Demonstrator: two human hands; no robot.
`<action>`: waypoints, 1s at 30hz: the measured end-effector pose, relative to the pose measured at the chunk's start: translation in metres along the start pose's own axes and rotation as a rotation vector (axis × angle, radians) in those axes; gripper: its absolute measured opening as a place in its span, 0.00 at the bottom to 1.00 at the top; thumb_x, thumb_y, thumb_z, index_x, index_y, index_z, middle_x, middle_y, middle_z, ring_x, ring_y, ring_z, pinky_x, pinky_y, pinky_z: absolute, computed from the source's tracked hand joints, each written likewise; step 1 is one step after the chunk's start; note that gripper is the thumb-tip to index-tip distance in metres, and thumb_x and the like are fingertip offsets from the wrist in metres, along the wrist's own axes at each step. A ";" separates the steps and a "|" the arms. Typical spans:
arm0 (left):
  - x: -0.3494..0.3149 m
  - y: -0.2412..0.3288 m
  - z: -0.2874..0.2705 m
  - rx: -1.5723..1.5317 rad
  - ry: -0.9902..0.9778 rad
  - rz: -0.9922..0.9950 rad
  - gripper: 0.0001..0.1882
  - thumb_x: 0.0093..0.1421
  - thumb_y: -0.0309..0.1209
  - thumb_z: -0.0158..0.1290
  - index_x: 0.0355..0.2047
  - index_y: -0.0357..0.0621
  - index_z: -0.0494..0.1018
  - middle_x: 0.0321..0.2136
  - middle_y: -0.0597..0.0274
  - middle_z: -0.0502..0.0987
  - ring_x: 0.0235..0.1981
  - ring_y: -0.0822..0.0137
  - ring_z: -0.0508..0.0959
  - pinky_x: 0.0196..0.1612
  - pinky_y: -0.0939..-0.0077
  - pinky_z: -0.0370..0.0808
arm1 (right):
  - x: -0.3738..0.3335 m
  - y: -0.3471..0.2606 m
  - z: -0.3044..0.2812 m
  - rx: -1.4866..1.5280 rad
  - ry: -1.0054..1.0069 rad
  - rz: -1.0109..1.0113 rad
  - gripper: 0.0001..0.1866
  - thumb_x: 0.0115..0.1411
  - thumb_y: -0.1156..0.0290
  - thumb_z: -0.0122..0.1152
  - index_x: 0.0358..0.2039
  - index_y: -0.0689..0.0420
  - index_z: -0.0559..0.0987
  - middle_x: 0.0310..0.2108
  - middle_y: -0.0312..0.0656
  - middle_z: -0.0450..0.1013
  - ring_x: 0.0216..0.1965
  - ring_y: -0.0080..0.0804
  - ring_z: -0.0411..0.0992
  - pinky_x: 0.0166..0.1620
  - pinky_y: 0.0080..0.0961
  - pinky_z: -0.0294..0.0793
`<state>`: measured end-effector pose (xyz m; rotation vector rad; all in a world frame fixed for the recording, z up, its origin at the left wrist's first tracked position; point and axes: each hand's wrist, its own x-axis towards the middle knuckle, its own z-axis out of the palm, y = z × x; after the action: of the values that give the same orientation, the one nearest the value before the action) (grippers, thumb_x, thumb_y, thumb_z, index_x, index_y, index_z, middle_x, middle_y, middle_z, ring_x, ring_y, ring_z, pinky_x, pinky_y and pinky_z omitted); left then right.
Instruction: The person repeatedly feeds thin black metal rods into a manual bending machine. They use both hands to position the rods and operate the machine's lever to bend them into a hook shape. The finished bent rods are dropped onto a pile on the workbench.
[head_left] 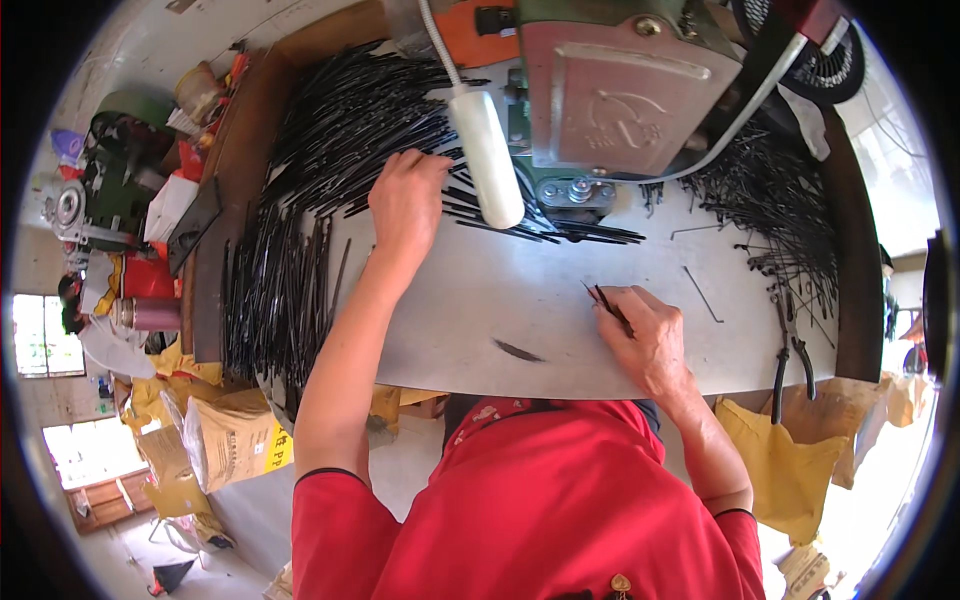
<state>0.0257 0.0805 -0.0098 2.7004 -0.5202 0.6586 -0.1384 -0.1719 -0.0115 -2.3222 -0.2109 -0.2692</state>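
Observation:
My left hand (408, 200) reaches to the edge of a large heap of thin black rods (360, 125). Its fingers are curled together among the rod ends, and what they pinch is hidden. Over the metal tabletop (450, 330), my right hand (645, 335) is closed around slim dark tweezers (612, 308), their points toward the upper left. Between the hands and the machine, several black rods (590, 234) lie beside the machine's small metal fixture (575, 195). A dark smudge-like strip (518, 350) marks the tabletop left of my right hand.
A green and grey machine (625, 95) stands at the back, with a white lamp (487, 160) hanging before it. Bent black rods (775, 205) pile up on the right, near pliers (785, 355). One bent rod (704, 294) lies apart. Wooden boards (855, 250) wall the table's sides.

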 end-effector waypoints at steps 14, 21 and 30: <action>-0.005 0.062 -0.010 -0.653 -0.123 -0.140 0.14 0.58 0.23 0.54 0.45 0.41 0.73 0.28 0.64 0.72 0.31 0.67 0.74 0.34 0.76 0.70 | 0.050 0.000 -0.025 0.900 -0.125 0.631 0.14 0.58 0.68 0.53 0.40 0.65 0.75 0.18 0.40 0.71 0.12 0.22 0.66 0.19 0.20 0.63; -0.021 0.113 0.005 -1.651 -0.315 -0.851 0.18 0.61 0.26 0.53 0.51 0.37 0.69 0.35 0.65 0.76 0.31 0.79 0.72 0.33 0.86 0.69 | 0.075 -0.002 0.006 1.041 -0.016 0.565 0.12 0.58 0.69 0.53 0.39 0.63 0.74 0.18 0.40 0.71 0.11 0.21 0.65 0.15 0.17 0.61; -0.026 0.117 0.022 -1.732 -0.273 -0.851 0.17 0.62 0.25 0.51 0.51 0.37 0.69 0.32 0.66 0.76 0.28 0.79 0.71 0.31 0.86 0.68 | 0.071 -0.010 0.003 0.946 0.037 0.524 0.12 0.59 0.69 0.51 0.39 0.65 0.73 0.19 0.40 0.72 0.11 0.20 0.66 0.14 0.17 0.61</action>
<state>-0.0362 -0.0242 -0.0167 1.0704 0.1083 -0.3595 -0.0719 -0.1575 0.0115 -1.3592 0.2508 0.0586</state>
